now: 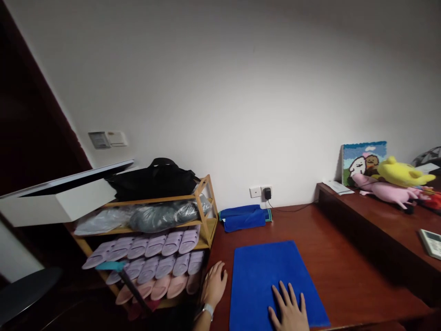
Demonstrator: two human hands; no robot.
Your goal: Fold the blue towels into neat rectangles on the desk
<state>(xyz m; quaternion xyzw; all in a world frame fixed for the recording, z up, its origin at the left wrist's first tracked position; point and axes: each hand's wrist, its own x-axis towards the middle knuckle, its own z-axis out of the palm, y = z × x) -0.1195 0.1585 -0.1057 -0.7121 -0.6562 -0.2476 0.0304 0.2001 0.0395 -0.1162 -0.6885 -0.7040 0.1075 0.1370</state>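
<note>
A blue cloth (pixel 268 276) lies spread out flat on the reddish-brown wooden tabletop (pixel 334 250). My right hand (pixel 291 308) rests palm down on its lower right part, fingers spread. Left of the cloth, my left hand (pixel 214 284) lies at the table's left edge, apart from the cloth, its fingers extended and nothing in it. A pale band (pixel 208 310) circles my left wrist. Against the wall at the back of the table sits a folded blue cloth (pixel 246 218) with a green edge showing.
A wooden rack (pixel 206 225) holding slippers (pixel 164 246), plastic-wrapped items and a black bag (pixel 155 179) stands at left. A black plug (pixel 267 193) with a cord is in the wall. Plush toys (pixel 389 191) and a picture (pixel 365 158) sit on a raised surface at right.
</note>
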